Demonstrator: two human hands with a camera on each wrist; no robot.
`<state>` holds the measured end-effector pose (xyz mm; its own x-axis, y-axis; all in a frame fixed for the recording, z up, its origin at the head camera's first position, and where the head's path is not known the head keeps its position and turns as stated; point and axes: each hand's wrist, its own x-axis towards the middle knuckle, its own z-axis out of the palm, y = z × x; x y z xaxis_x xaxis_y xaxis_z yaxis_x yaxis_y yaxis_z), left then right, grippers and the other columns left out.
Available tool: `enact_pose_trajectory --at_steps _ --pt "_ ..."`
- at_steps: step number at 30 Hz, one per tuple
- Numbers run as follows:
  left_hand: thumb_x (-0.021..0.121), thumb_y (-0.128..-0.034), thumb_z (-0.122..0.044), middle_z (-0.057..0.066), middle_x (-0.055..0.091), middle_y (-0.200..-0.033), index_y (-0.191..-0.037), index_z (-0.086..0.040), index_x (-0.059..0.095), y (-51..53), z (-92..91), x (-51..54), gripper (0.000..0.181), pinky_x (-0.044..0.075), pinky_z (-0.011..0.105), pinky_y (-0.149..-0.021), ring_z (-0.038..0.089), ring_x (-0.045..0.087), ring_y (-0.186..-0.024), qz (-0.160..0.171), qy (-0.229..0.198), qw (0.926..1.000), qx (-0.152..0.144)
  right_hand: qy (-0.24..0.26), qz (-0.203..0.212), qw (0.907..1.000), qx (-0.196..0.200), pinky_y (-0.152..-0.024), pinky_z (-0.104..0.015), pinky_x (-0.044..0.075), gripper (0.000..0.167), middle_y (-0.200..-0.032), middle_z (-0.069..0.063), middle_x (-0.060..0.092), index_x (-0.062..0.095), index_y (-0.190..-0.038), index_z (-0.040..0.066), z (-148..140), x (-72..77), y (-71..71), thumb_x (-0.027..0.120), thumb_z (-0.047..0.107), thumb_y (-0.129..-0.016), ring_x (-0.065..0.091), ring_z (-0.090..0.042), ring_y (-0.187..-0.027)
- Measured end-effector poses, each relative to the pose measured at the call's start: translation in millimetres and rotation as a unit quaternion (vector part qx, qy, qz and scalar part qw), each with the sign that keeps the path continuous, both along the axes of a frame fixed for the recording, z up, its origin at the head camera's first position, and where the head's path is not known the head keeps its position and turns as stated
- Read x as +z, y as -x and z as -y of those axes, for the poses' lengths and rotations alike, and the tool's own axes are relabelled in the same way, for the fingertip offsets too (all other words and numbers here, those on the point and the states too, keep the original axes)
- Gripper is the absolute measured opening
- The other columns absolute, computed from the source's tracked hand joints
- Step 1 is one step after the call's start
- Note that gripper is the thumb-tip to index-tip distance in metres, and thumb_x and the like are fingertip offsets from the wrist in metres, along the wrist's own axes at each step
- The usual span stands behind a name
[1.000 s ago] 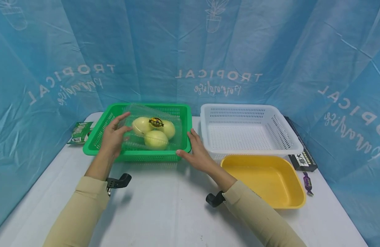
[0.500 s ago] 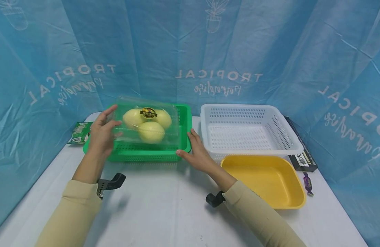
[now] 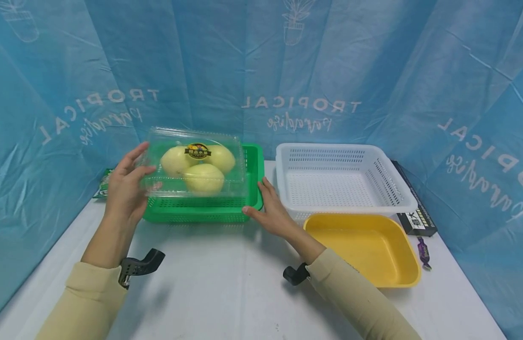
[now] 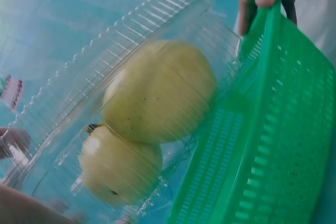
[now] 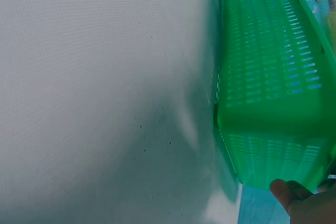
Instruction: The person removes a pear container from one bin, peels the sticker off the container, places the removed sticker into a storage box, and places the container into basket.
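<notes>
In the head view my left hand point(image 3: 127, 189) grips the left end of a clear plastic clamshell box point(image 3: 233, 186) with a dark round label on its lid. Several pale yellow-green round fruits point(image 3: 204, 178) lie inside; the left wrist view shows a stem and small dark specks on the fruits point(image 4: 163, 93). The box is held above a green slotted basket point(image 3: 201, 215), tilted, and overlaps most of it from my viewpoint. At the basket's front right corner, my right hand point(image 3: 271, 212) holds the rim, thumb point(image 5: 283, 193) in front and fingers along the right side.
A white slotted basket point(image 3: 348, 210) stands right of the green one. In front of it is a yellow plastic bin point(image 3: 389, 281). A black box point(image 3: 418, 222) and a purple wrapped candy point(image 3: 424, 253) lie farther right. A green packet point(image 3: 103, 185) is partly hidden behind my left hand.
My left hand has lifted the clamshell box with the fruits up out of the green basket and moved it left and toward me. My right hand stays at the basket corner.
</notes>
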<state>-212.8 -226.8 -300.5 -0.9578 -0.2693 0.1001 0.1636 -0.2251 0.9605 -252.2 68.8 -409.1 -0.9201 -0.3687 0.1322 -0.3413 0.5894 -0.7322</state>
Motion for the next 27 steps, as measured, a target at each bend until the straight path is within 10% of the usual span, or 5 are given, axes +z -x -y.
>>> enact_pose_trajectory --at_steps 18,23,27 --pt "0.047 -0.0961 -0.003 -0.007 0.006 -0.159 -0.144 -0.023 0.04 -44.9 -4.5 1.1 0.052 0.012 0.071 -0.108 0.022 0.002 -0.149 -0.013 -0.034 0.9988 -0.033 -0.004 -0.011 0.9999 -0.006 -0.116 -0.048 0.028 0.086 -0.161 -0.006 0.002 0.014 -0.152 0.008 1 -0.3 0.1 0.06 0.045 -0.089 0.015 -0.027 -0.147" --pt "0.05 -0.0943 -0.001 -0.005 0.01 -0.159 -0.144 -0.02 0.039 -59.2 -1.0 -9.0 0.055 0.053 0.039 -0.091 0.022 0.017 -0.145 -0.03 -0.047 0.9974 -0.046 -0.001 -0.013 0.9999 -0.009 -0.116 -0.047 0.028 0.086 -0.161 -0.005 0.002 0.016 -0.151 0.007 0 0.4 0.4 0.059 0.047 -0.089 0.015 -0.026 -0.147" --pt "0.05 -0.0942 0.0 -0.002 0.013 -0.158 -0.145 -0.018 0.039 -70.5 0.7 -17.9 0.055 0.057 0.025 -0.076 0.021 0.025 -0.14 -0.04 -0.058 0.9959 -0.056 0.003 -0.015 0.9998 -0.012 -0.116 -0.047 0.026 0.085 -0.161 -0.006 0.004 0.017 -0.151 0.006 1 -0.4 1.0 0.058 0.048 -0.089 0.014 -0.026 -0.148"
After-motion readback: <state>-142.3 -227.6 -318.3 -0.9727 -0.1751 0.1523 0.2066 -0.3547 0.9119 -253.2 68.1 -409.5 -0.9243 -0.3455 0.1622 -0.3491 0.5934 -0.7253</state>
